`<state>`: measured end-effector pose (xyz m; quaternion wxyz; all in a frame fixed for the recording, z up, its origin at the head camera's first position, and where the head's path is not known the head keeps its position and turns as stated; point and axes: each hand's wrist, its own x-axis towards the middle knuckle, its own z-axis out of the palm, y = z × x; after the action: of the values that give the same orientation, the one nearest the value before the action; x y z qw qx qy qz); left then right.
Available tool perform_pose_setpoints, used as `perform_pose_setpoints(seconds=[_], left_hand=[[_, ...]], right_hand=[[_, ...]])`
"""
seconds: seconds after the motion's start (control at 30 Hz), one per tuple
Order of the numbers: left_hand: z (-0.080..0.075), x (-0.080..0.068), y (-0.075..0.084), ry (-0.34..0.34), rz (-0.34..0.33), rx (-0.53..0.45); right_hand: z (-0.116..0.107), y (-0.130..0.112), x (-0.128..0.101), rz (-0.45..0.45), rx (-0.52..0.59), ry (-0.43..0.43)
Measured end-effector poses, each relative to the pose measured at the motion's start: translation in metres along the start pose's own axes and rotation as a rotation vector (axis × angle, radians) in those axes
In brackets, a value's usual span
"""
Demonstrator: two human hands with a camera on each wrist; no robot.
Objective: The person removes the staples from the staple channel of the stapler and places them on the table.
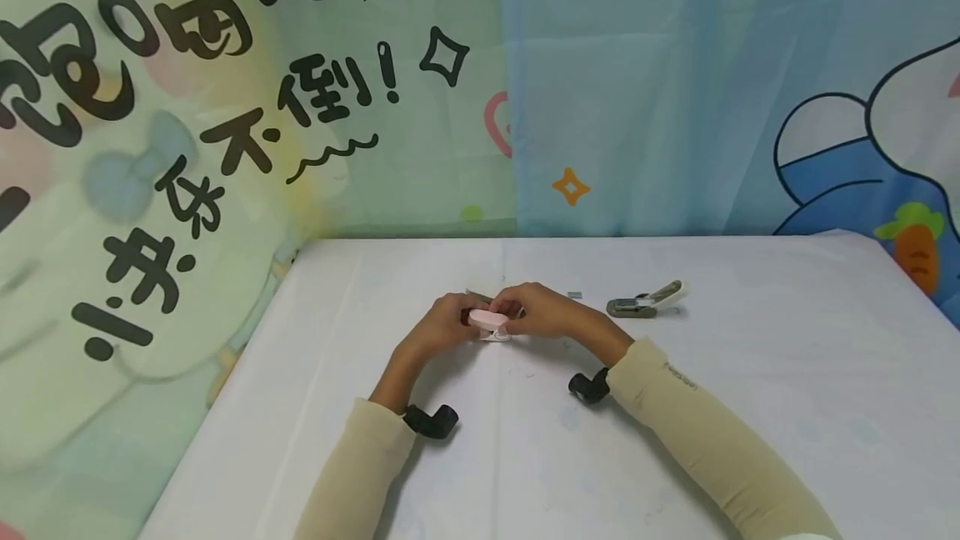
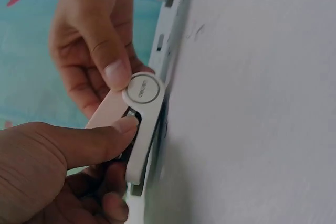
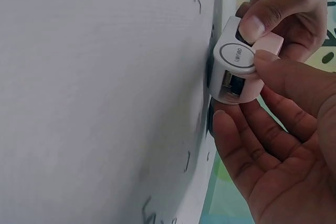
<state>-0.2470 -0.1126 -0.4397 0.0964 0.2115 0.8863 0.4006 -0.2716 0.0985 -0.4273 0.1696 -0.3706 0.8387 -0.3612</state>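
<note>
Stapler [image 1: 489, 321], pink and white, sits at the centre of the head view, low over the white tabletop [image 1: 750, 407], held between both hands. The left hand [image 1: 442, 323] and right hand [image 1: 536, 312] each curl fingers round it. One second stapler [image 1: 647, 300], grey, lies open to the right, well apart.

In the left wrist view, the left thumb presses into the stapler's opened slot while the right thumb pinches its round end.

In the right wrist view, a few loose staples [image 3: 187, 161] lie scattered on the tabletop. A thumb could get pinched if the opened top snaps closed, or the stapler might slip from the pinch.
</note>
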Motion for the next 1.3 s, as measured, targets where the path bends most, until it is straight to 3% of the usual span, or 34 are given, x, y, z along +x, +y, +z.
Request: perform_pose_setpoints(seconds=[0.2,0.33,0.53,0.7,0.93,1.1,1.3], left_hand=[[0.01,0.002,0.012,0.055,0.013,0.04],[0.013,0.003,0.016,0.078,0.065,0.094],[0.018,0.004,0.018,0.08,0.119,0.111],[0.021,0.007,0.019,0.058,0.124,0.083],[0.029,0.004,0.013,0.043,0.096,-0.064],[0.034,0.002,0.009,0.039,0.126,-0.164],[0.037,0.002,0.008,0.012,0.079,-0.234]], right_hand=[[-0.004,0.004,-0.01,0.039,0.05,0.007],[-0.007,0.005,-0.017,0.038,0.064,0.015],[-0.008,0.005,-0.025,-0.001,0.094,0.028],[-0.009,0.0,-0.03,0.005,0.031,0.032],[-0.007,-0.006,-0.034,-0.039,-0.019,0.022],[-0.005,-0.005,-0.038,-0.07,-0.047,0.019],[-0.006,-0.006,-0.043,-0.061,-0.107,0.024]])
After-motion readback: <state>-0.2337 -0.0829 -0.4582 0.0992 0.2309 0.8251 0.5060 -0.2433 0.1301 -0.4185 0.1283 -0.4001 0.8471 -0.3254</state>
